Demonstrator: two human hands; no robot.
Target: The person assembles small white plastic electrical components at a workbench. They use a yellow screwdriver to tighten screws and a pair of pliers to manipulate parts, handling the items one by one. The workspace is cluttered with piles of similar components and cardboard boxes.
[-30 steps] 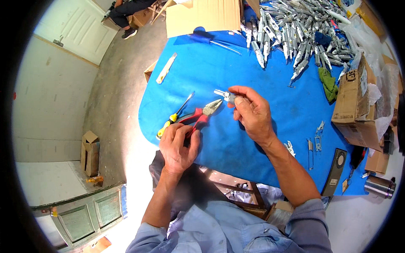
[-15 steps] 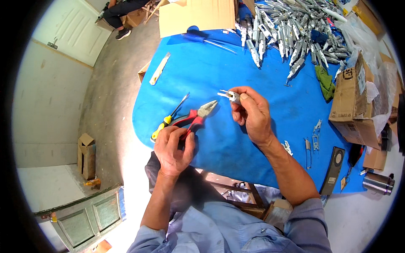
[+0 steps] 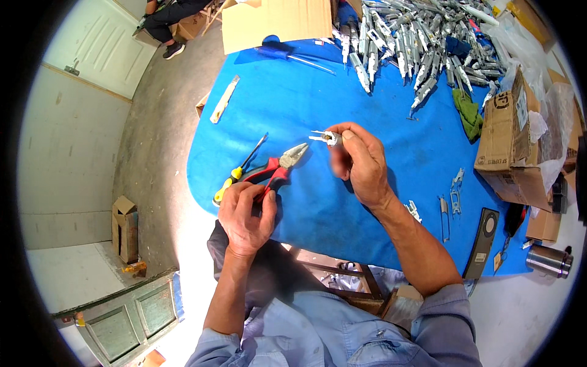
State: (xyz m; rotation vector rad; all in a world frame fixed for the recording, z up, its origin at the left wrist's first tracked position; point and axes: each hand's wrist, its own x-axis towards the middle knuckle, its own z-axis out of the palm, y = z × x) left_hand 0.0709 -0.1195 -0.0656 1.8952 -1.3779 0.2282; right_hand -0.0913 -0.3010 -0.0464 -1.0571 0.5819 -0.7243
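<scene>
My left hand is closed around the red and dark grip ends of a pair of combination pliers, which lie on the blue tabletop with jaws pointing up and right. Beside them, partly behind my fingers, rests a yellow-and-black screwdriver. My right hand pinches a small grey-white part with two thin prongs between thumb and index finger, above the table. The prongs point left, toward the plier jaws but apart from them. Its other end is hidden in my grip.
Many similar grey-white parts are heaped at the far right. A box cutter, a blue screwdriver and a cardboard flap lie on the far side. Loose brackets, a dark flat bar and a cardboard box are right.
The whole view has shifted slightly, with the table's things sitting a little further left. My right hand's lower fingers are now blurred by motion. Both hands keep their holds.
</scene>
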